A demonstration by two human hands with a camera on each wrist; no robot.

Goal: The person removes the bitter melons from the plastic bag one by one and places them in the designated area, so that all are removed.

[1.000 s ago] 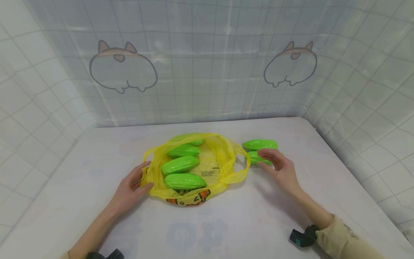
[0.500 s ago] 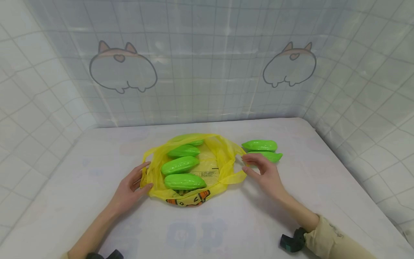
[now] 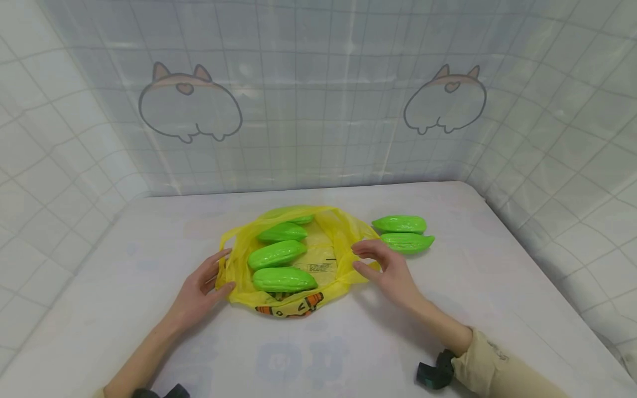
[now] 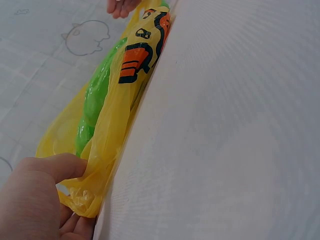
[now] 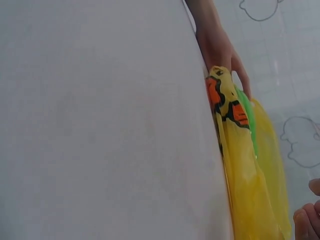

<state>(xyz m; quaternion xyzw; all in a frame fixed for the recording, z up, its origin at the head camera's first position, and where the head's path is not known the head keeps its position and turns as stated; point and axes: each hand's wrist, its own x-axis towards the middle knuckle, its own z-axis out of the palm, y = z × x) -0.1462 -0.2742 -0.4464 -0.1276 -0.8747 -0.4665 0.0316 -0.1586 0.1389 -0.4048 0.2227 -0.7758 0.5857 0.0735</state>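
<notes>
A yellow plastic bag point(image 3: 343, 249) lies with its mouth spread, several shiny green ridged, tapered vegetable-like pieces point(image 3: 283, 279) inside it. My left hand point(image 3: 196, 290) holds the bag's left edge; in the left wrist view the thumb lies over the yellow film and the fingertips point(image 4: 80, 225) show beneath it. Over the bag's right handle is my right hand point(image 3: 390, 273), its thumb and fingers parted and nothing between them. Only its fingertips point(image 5: 310, 220) appear in the right wrist view. Beyond that hand, two more green pieces point(image 3: 400, 224) rest side by side outside the bag.
A white table point(image 3: 298, 359) carries everything. Tile-patterned curtains point(image 3: 318, 121) with cartoon outlines rise at its back and both sides. Orange and black print point(image 3: 298, 307) marks the bag's front. A black device point(image 3: 438, 370) is strapped to my right wrist.
My right hand has moved left from the two loose green pieces to the bag's right handle, uncovering the nearer piece. My left hand and the bag have hardly moved.
</notes>
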